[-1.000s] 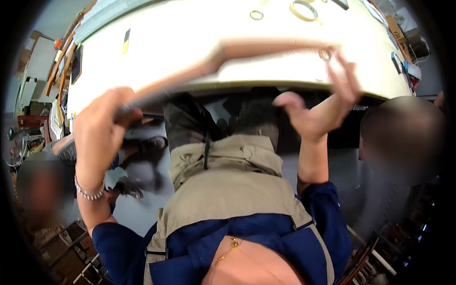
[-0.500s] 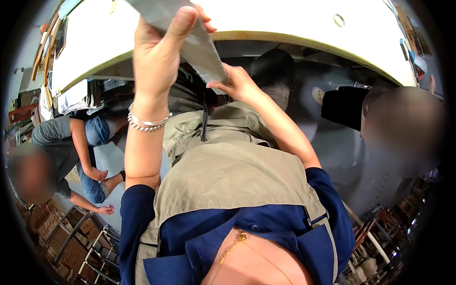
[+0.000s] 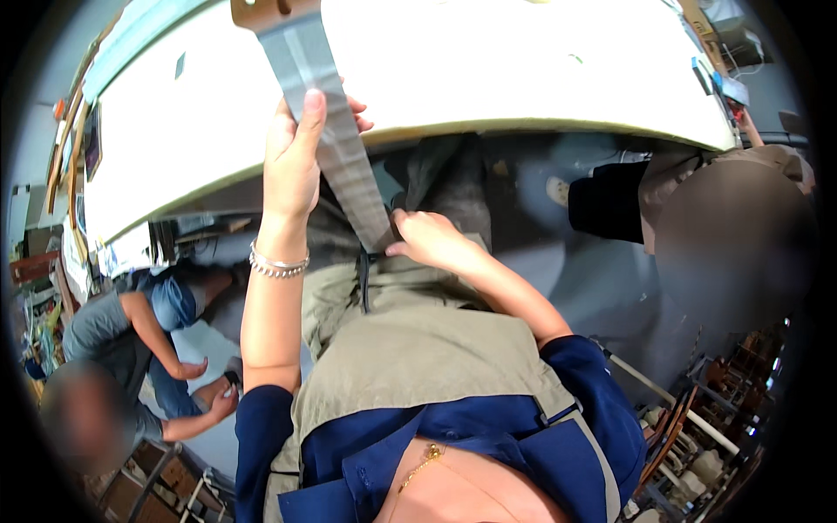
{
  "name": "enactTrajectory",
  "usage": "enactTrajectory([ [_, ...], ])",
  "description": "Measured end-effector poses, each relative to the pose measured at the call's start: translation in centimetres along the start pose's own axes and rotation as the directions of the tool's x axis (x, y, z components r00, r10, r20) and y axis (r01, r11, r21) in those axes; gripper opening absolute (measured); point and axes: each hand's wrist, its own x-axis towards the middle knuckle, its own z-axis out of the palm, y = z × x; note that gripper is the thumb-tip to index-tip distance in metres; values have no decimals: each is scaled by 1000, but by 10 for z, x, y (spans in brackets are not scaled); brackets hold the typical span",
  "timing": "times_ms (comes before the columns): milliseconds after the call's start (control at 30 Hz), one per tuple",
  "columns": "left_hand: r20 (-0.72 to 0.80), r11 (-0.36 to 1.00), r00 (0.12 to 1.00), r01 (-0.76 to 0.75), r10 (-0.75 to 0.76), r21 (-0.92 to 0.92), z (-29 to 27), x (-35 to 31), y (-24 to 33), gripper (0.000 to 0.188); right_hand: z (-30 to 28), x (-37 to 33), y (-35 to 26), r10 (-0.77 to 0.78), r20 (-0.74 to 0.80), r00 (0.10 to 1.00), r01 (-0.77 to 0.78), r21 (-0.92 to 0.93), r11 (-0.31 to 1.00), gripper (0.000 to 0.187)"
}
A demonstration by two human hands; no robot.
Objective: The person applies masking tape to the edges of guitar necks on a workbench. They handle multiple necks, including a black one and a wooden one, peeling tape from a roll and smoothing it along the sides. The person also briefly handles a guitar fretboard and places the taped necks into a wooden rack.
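Observation:
A handsaw (image 3: 302, 57) slants across the front of me, its wide grey metal blade narrowing toward my body. At its far end is a brown wooden handle (image 3: 272, 10), partly cut off by the top of the view. My left hand (image 3: 295, 157) is closed round the middle of the blade, thumb lying along its upper face. The narrow near end is pinched by my right hand (image 3: 429, 237), just above my lap; some of those fingers are hidden. A dark strap (image 3: 364, 283) hangs from my apron just below that end.
A white table (image 3: 471, 78) curves across ahead, under the saw's far half. A crouching person (image 3: 122, 340) is at the left, another person (image 3: 732, 209) at the right. Wooden pieces and frames (image 3: 697, 453) stand at the lower right, more frames (image 3: 166, 488) at the lower left.
The saw has come lower in view and its brown handle now shows. Both hands have shifted down with it, still holding it. At the left, the crouching person's hands have moved.

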Motion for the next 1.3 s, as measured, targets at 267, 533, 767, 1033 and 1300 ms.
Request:
enactTrajectory([
  [267, 72, 1000, 997, -18, 17, 12, 9, 34, 23, 38, -213, 71, 24, -315, -836, 449, 44, -332, 942, 8],
  [533, -9, 984, 992, -124, 127, 130, 2, 34, 16, 43, -224, 100, 24, 64, -903, 424, 228, 176, 958, 14],
  [767, -304, 851, 799, -448, 519, 275, -2, 19, 18, 29, -181, 27, -42, -312, -336, 889, 10, 695, -719, 40],
  [1033, -43, 699, 827, -445, 561, 559, 15, 3, 42, 19, -165, 16, -74, -436, -294, 850, -180, 617, -766, 34],
  [1300, -90, 704, 828, -407, 553, 583, 23, -3, 49, 17, -156, 16, -96, -13, -657, 754, 644, 734, 215, 41],
])
